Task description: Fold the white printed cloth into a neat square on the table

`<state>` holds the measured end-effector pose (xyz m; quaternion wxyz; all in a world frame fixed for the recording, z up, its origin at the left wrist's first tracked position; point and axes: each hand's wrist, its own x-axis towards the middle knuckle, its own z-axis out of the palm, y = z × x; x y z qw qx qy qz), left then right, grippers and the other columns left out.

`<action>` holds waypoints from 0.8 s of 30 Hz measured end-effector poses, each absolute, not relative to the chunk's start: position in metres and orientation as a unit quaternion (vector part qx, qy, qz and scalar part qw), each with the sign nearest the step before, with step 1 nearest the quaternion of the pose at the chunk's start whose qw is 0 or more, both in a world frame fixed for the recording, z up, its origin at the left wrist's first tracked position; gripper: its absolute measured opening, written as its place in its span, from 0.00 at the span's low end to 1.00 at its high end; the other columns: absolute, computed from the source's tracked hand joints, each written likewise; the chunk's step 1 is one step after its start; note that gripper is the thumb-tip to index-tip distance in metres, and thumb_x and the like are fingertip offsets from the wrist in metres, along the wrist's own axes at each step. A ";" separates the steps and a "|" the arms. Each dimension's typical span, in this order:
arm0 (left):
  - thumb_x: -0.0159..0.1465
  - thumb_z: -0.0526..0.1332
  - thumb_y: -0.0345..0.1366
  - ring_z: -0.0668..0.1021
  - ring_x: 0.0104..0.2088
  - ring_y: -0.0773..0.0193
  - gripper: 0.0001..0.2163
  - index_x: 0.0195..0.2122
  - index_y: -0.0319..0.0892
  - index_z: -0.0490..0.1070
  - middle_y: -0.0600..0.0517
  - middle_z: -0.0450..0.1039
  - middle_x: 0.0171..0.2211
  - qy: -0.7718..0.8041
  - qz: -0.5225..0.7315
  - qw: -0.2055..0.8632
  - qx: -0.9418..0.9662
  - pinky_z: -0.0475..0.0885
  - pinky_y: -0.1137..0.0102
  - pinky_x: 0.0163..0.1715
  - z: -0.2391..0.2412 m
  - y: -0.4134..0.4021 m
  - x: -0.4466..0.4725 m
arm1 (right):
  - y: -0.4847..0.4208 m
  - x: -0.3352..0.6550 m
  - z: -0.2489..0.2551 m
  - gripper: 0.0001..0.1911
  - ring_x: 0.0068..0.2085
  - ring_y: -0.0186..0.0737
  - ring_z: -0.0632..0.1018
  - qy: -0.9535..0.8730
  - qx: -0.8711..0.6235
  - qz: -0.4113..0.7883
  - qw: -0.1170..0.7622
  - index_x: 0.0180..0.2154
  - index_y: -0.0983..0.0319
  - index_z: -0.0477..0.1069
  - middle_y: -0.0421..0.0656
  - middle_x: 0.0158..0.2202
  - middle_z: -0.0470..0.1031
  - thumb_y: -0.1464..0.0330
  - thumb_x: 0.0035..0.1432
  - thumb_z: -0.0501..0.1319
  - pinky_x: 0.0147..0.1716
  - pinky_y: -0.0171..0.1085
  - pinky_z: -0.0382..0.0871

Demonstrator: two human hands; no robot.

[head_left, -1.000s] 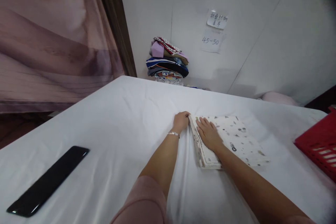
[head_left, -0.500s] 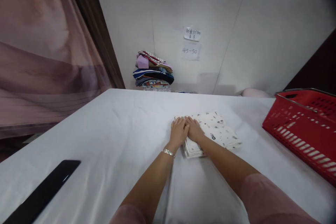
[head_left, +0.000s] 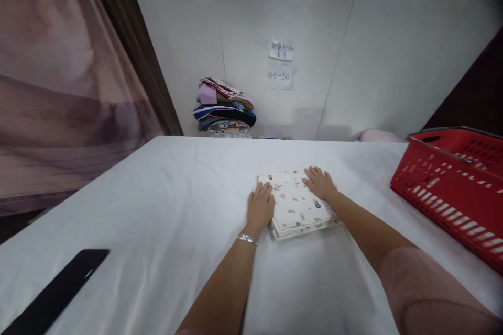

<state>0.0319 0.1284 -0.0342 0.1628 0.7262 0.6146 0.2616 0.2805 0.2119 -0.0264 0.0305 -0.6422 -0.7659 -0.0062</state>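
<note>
A folded white cloth with small printed figures [head_left: 295,205] lies flat on the white table [head_left: 157,199]. My left hand [head_left: 260,207] rests on the cloth's left edge, fingers stretched out flat; a silver bracelet is on that wrist. My right hand [head_left: 320,183] lies flat on the cloth's far right corner, fingers spread. Neither hand grips anything.
A red plastic basket [head_left: 451,188] stands at the right. A long black flat object [head_left: 55,293] lies at the near left. A stack of folded clothes [head_left: 225,110] sits behind the table by the wall, under paper notes [head_left: 281,63]. A pink curtain [head_left: 58,89] hangs left.
My hands, close together on the cloth's left side half a second ago, have moved apart: the left to the left edge, the right to the far right corner. The view shifted slightly.
</note>
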 end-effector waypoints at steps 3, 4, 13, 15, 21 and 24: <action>0.66 0.45 0.35 0.52 0.65 0.60 0.20 0.58 0.47 0.62 0.53 0.56 0.63 0.620 0.262 0.167 0.720 0.49 0.55 0.62 -0.035 0.129 0.033 | 0.215 0.289 -0.036 0.31 0.66 0.49 0.48 -0.761 -0.649 -0.009 0.015 0.64 0.58 0.50 0.45 0.67 0.45 0.54 0.64 0.39 0.60 0.54 0.45; 0.66 0.46 0.35 0.52 0.65 0.60 0.20 0.58 0.47 0.62 0.53 0.56 0.63 0.620 0.264 0.167 0.720 0.49 0.55 0.62 -0.036 0.129 0.033 | 0.215 0.288 -0.037 0.31 0.66 0.49 0.47 -0.761 -0.649 -0.013 0.014 0.64 0.58 0.50 0.45 0.67 0.45 0.54 0.64 0.39 0.60 0.54 0.44; 0.65 0.47 0.34 0.53 0.65 0.56 0.20 0.58 0.48 0.63 0.55 0.56 0.63 0.616 0.280 0.183 0.713 0.48 0.54 0.62 -0.040 0.131 0.033 | 0.222 0.293 -0.029 0.32 0.66 0.51 0.46 -0.733 -0.680 0.007 0.017 0.64 0.57 0.49 0.46 0.68 0.44 0.51 0.63 0.37 0.59 0.59 0.46; 0.65 0.48 0.34 0.55 0.64 0.55 0.19 0.57 0.49 0.63 0.55 0.57 0.63 0.620 0.281 0.188 0.708 0.48 0.52 0.62 -0.040 0.130 0.034 | 0.224 0.293 -0.028 0.32 0.66 0.52 0.47 -0.726 -0.688 0.011 0.010 0.63 0.57 0.50 0.46 0.68 0.44 0.52 0.63 0.38 0.58 0.60 0.47; 0.65 0.48 0.34 0.59 0.62 0.56 0.19 0.56 0.49 0.64 0.54 0.58 0.62 0.619 0.285 0.182 0.709 0.49 0.52 0.61 -0.041 0.130 0.035 | 0.221 0.245 -0.023 0.34 0.67 0.51 0.45 -0.764 -0.644 -0.004 0.044 0.64 0.60 0.49 0.49 0.67 0.44 0.51 0.63 0.38 0.60 0.57 0.42; 0.65 0.48 0.34 0.59 0.62 0.56 0.19 0.56 0.49 0.64 0.54 0.58 0.62 0.617 0.286 0.178 0.711 0.49 0.52 0.61 -0.041 0.131 0.035 | 0.214 0.216 -0.031 0.34 0.67 0.48 0.45 -0.817 -0.574 0.016 0.049 0.65 0.59 0.48 0.47 0.67 0.44 0.49 0.63 0.38 0.61 0.54 0.40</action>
